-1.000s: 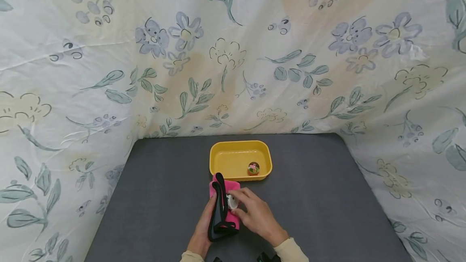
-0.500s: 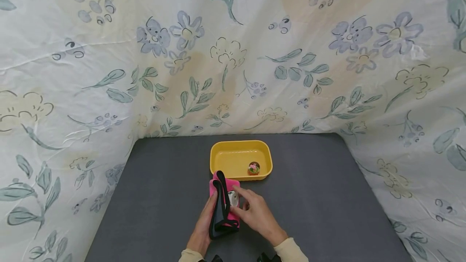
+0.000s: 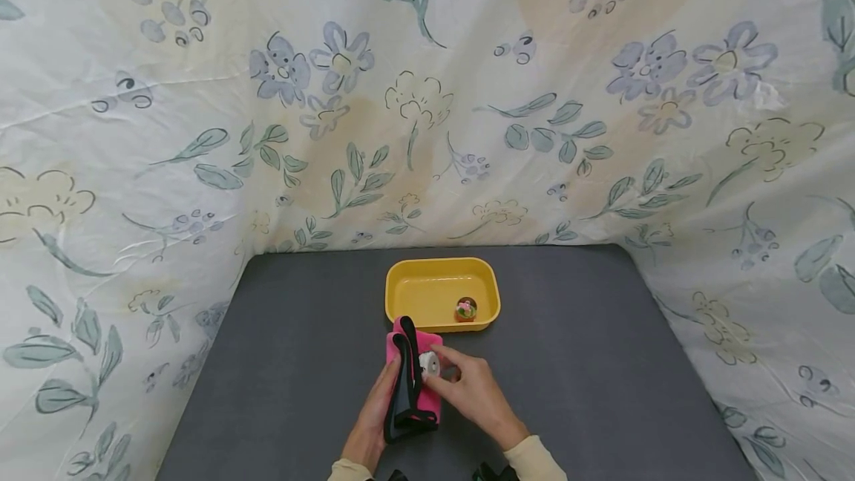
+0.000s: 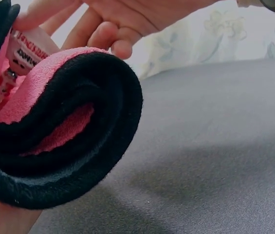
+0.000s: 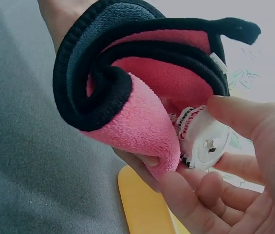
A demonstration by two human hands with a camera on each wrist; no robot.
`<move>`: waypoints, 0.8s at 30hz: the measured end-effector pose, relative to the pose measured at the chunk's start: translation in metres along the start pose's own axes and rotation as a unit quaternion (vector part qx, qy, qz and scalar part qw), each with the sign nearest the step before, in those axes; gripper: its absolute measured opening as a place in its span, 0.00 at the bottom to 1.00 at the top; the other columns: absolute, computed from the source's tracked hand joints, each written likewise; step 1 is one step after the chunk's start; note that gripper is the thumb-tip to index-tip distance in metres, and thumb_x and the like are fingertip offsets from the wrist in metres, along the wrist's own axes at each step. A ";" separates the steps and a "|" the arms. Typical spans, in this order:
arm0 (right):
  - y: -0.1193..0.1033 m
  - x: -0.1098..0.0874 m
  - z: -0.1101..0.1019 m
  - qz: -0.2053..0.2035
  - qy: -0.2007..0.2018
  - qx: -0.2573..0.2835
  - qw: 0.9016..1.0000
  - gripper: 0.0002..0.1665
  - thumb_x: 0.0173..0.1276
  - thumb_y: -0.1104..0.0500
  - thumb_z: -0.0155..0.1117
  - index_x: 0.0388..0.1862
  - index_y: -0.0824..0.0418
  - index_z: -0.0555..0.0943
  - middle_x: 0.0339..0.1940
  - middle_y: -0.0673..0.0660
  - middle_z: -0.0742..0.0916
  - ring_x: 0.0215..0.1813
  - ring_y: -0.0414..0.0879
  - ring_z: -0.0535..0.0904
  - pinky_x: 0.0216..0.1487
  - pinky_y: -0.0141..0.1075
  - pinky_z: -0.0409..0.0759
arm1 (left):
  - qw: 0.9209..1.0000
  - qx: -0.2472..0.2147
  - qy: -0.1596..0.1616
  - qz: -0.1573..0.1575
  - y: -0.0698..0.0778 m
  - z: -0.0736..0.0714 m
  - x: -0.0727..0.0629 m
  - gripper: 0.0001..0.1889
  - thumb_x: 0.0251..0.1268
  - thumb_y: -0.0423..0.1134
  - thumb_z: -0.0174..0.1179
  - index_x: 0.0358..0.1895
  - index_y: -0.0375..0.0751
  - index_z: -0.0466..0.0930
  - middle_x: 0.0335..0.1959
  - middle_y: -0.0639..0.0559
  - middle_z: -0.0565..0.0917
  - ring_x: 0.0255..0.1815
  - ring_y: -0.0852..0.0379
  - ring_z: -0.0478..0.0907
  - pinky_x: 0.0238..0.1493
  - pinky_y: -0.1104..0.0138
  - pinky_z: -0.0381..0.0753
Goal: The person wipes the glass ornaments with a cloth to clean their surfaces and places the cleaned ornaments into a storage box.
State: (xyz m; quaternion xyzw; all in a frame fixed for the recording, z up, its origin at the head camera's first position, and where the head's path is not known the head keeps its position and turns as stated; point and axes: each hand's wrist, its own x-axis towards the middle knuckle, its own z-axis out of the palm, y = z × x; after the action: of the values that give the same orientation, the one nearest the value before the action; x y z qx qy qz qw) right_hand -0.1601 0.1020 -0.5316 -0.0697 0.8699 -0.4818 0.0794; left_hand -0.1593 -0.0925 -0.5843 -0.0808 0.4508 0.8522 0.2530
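A pink and dark-grey cloth (image 3: 399, 399) with black edging is folded over in my left hand (image 3: 367, 418), which grips it from the left. My right hand (image 3: 477, 396) pinches a small white ornament (image 5: 206, 139) between thumb and fingers. The ornament has a flat round base with a small hole, and red and black markings around its side. In the left wrist view the ornament (image 4: 29, 51) sits against the pink side of the cloth, partly wrapped by a fold. Its far part is hidden inside the cloth.
A yellow tray (image 3: 421, 292) lies just beyond my hands on the grey tabletop (image 3: 300, 332). In its front right corner rests a small round ornament (image 3: 465, 309) with pink and green inside. Flower-printed fabric (image 3: 427, 169) encloses the back and sides.
The white ornament has turned in my right hand, its round base now facing more to the right. The cloth and both hands stay almost in place.
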 end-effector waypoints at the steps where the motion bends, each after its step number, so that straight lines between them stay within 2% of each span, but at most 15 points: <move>1: 0.000 0.000 0.000 0.007 0.000 0.011 1.000 0.33 0.66 0.39 0.71 0.66 0.49 0.80 0.37 0.48 0.86 0.18 0.39 0.74 0.20 0.33 0.75 | 1.000 0.000 -0.001 -0.002 0.000 0.000 0.000 0.20 0.78 0.62 0.46 0.62 0.57 0.67 0.38 0.64 0.83 0.39 0.68 0.82 0.46 0.73 0.79; 6: 0.000 0.000 0.000 0.038 -0.002 0.058 0.998 0.34 0.66 0.37 0.69 0.65 0.52 0.80 0.35 0.51 0.87 0.20 0.48 0.81 0.22 0.38 0.81 | 1.000 -0.004 -0.006 -0.003 0.000 0.000 -0.002 0.20 0.78 0.61 0.48 0.62 0.57 0.67 0.39 0.64 0.85 0.41 0.68 0.83 0.46 0.73 0.80; 9: 0.000 0.001 0.000 0.051 -0.002 0.067 0.996 0.34 0.66 0.37 0.69 0.65 0.54 0.80 0.35 0.53 0.89 0.21 0.52 0.84 0.22 0.40 0.82 | 1.000 -0.005 -0.007 -0.001 0.000 0.001 -0.001 0.21 0.77 0.62 0.49 0.63 0.56 0.66 0.41 0.64 0.85 0.43 0.68 0.83 0.48 0.73 0.81; 14: -0.001 0.002 0.000 0.065 -0.004 0.084 0.994 0.33 0.66 0.36 0.69 0.61 0.57 0.82 0.34 0.52 0.90 0.24 0.49 0.85 0.24 0.43 0.84 | 1.000 0.013 -0.010 -0.003 -0.002 -0.001 -0.002 0.30 0.78 0.62 0.46 0.73 0.51 0.57 0.46 0.63 0.84 0.49 0.68 0.82 0.52 0.70 0.80; 17: -0.001 0.002 0.000 0.068 -0.002 0.089 0.994 0.33 0.66 0.36 0.69 0.58 0.58 0.83 0.30 0.50 0.90 0.23 0.50 0.85 0.25 0.43 0.84 | 1.000 0.018 -0.019 -0.003 -0.003 -0.002 -0.002 0.32 0.79 0.62 0.46 0.75 0.49 0.54 0.48 0.62 0.83 0.50 0.68 0.81 0.54 0.70 0.80; 21: -0.003 0.001 0.000 0.069 0.004 0.085 0.994 0.33 0.66 0.36 0.69 0.57 0.58 0.83 0.27 0.49 0.88 0.21 0.52 0.84 0.24 0.40 0.83 | 1.000 0.012 -0.026 -0.002 -0.004 -0.002 -0.002 0.25 0.78 0.62 0.47 0.68 0.53 0.63 0.46 0.63 0.84 0.48 0.68 0.81 0.52 0.71 0.80; 24: -0.005 0.000 0.001 0.057 0.017 0.054 0.997 0.32 0.65 0.35 0.69 0.57 0.55 0.84 0.28 0.47 0.86 0.24 0.44 0.82 0.25 0.34 0.80 | 1.000 0.006 -0.027 0.000 -0.003 -0.001 -0.002 0.19 0.79 0.61 0.46 0.62 0.57 0.68 0.44 0.64 0.84 0.47 0.68 0.82 0.51 0.71 0.80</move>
State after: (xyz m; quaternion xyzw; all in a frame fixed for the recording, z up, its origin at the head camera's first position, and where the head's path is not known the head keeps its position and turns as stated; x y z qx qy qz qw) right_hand -0.1595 0.0984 -0.5286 -0.0071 0.8465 -0.5236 0.0956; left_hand -0.1559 -0.0925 -0.5861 -0.0561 0.4488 0.8515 0.2653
